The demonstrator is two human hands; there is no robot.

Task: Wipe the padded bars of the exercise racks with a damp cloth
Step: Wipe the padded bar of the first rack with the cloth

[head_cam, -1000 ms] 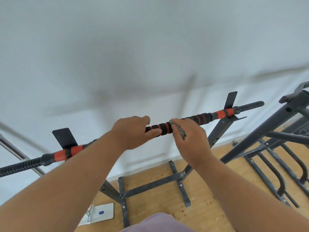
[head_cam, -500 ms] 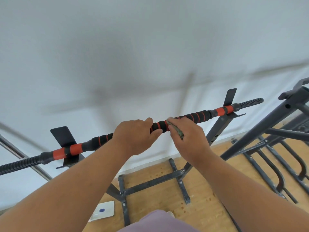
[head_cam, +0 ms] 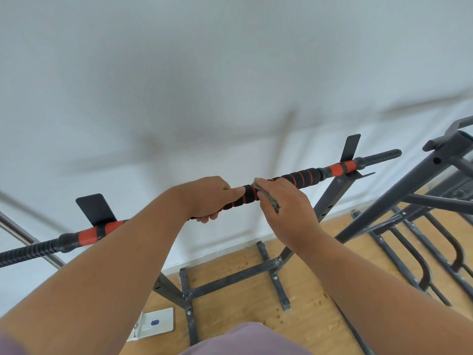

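You are gripping the padded bar (head_cam: pixel 279 184) with your left hand (head_cam: pixel 204 197), fingers curled right round the black-and-red foam near its middle, while your right hand (head_cam: pixel 286 211) is pinching a grey-green cloth (head_cam: pixel 268 197) against the foam just beside it. The bar is lying across the two uprights of the rack (head_cam: pixel 330 201), in front of the white wall (head_cam: pixel 230 73), with its threaded ends sticking out past the brackets.

The bar looks to be only resting in its cradles, so if you are pushing hard along its length it may be sliding or rolling out of them; your left hand is what is guarding against that. The cloth is bunched small, so it may be skipping the far side of the foam unless you are wrapping it round. The second rack (head_cam: pixel 409 185) is standing close to your right elbow.

Since a second ago, both hands are working farther along toward the right bracket, and the bar is sitting higher in view.
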